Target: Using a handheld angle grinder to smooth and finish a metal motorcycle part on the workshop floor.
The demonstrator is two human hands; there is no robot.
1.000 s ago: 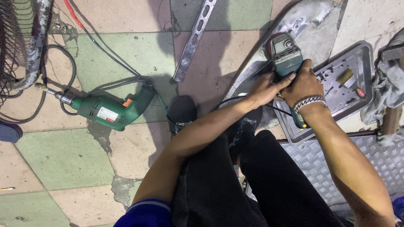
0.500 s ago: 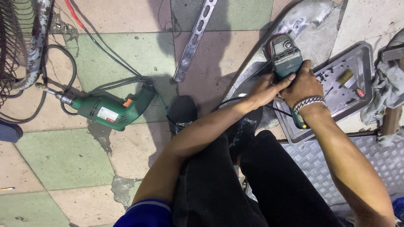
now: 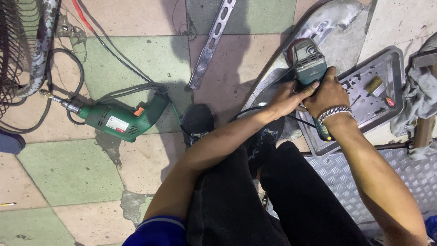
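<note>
Both hands grip a green and grey angle grinder (image 3: 307,63) at the upper right. My left hand (image 3: 285,98) wraps the tool's body from the left. My right hand (image 3: 327,93), with a metal bracelet on the wrist, holds the rear of the body. The grinder's head rests against a curved grey metal piece (image 3: 327,27) lying on the tiled floor. A black cord runs from the tool back under my arms.
A green electric drill (image 3: 119,117) with its cable lies on the floor at left. A slotted metal bar (image 3: 211,43) lies at top centre. A metal tray (image 3: 371,98) with small items sits right, beside a cloth (image 3: 419,98) and checker plate (image 3: 346,175).
</note>
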